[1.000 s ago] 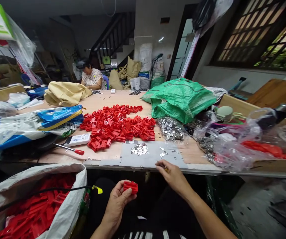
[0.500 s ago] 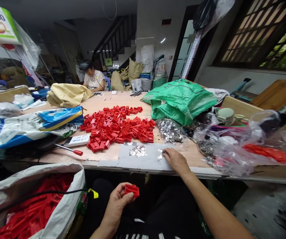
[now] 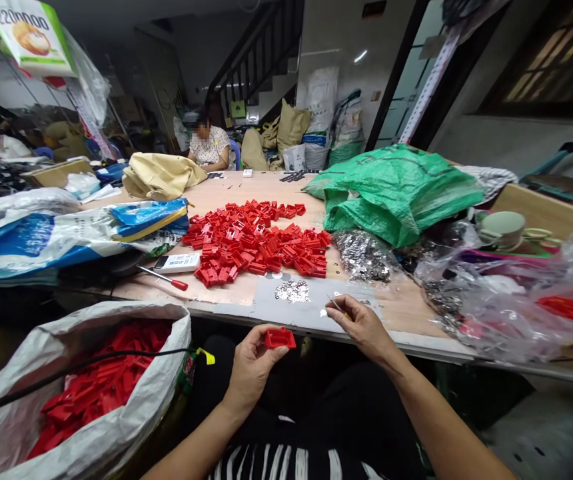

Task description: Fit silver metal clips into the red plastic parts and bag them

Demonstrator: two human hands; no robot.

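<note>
Red plastic part pinched in left hand, right hand (palm inward) raised, fingertips pinched.

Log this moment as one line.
left hand: holding red part | right hand: pinching thin object | gray sheet: silvery pieces piled

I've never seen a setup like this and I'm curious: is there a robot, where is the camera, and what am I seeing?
There is no robot: these are a person's bare hands, and every picture comes from one camera worn on that person's head.

The left hand holds a red part. The right hand pinches a thin item, too small to name.

On the table lie a heap of red parts, a green bag and shiny little pieces on a grey sheet. An open white sack at lower left holds more red parts.
</note>
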